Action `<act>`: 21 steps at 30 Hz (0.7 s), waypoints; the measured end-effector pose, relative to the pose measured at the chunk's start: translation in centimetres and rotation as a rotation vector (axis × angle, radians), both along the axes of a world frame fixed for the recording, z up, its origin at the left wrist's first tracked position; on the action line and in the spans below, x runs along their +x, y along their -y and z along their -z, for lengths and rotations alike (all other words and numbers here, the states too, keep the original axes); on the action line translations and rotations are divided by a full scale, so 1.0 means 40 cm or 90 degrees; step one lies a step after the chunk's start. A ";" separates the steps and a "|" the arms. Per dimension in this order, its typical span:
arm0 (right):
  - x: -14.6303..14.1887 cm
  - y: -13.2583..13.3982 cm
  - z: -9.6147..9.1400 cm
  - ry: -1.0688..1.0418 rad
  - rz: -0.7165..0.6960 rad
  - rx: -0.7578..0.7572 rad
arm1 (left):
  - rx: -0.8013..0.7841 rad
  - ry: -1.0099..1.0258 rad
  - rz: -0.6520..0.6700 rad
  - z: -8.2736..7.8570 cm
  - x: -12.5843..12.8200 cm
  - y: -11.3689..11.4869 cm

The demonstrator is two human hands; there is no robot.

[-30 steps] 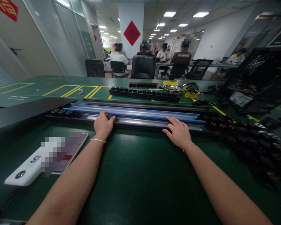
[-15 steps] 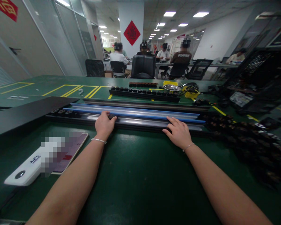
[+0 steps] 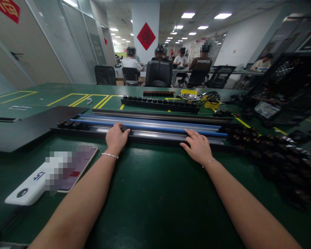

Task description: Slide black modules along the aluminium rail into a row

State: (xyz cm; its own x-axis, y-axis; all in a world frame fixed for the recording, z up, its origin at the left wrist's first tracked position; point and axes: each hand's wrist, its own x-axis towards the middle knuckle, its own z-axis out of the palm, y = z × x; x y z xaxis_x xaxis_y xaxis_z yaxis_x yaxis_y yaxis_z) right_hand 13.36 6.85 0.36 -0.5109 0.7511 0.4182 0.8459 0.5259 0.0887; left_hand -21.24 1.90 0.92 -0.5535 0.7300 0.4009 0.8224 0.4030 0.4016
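My left hand (image 3: 116,140) is closed, with thumb and fingers pinching a small black part (image 3: 123,129) at the near channel of a long rail. Most of that part is hidden by the fingers. My right hand (image 3: 197,147) lies farther right, its fingers spread over the same rail's edge and nothing in its grasp. The near channel (image 3: 155,135) is dark with a shiny inner strip. Right behind it runs a clear strip with blue edges (image 3: 150,124). Several small black parts (image 3: 68,123) sit in a row at the rail's left end.
A dark flat panel (image 3: 36,122) lies at the left. Nearer stand a white device (image 3: 28,188) and a phone (image 3: 86,159). Black parts are heaped (image 3: 280,162) at the right. Behind are a filled black rail (image 3: 160,104) and a metal dish (image 3: 190,97). People sit beyond.
My left hand has shifted very slightly right along the rail with the black part. My right hand stays put. The dark panel at the left has moved a little and exposes more of the table.
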 end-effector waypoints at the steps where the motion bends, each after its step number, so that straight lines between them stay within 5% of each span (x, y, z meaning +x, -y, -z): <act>1: 0.000 0.000 0.000 -0.001 0.001 0.000 | 0.001 0.000 0.002 0.000 0.001 0.000; 13: -0.001 0.003 -0.002 -0.002 0.000 0.007 | -0.042 -0.048 -0.069 -0.010 0.047 0.018; 21: -0.001 0.004 -0.003 -0.008 -0.003 0.002 | -0.104 -0.059 0.004 -0.015 0.042 0.011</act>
State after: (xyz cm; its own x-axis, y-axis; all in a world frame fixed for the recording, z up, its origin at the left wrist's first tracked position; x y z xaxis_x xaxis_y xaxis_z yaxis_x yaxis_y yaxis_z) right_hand 13.31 6.68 0.47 -0.5088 0.7474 0.4273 0.8445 0.5296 0.0793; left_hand -19.55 1.47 1.52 -0.5144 0.7935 0.3252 0.8558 0.4509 0.2535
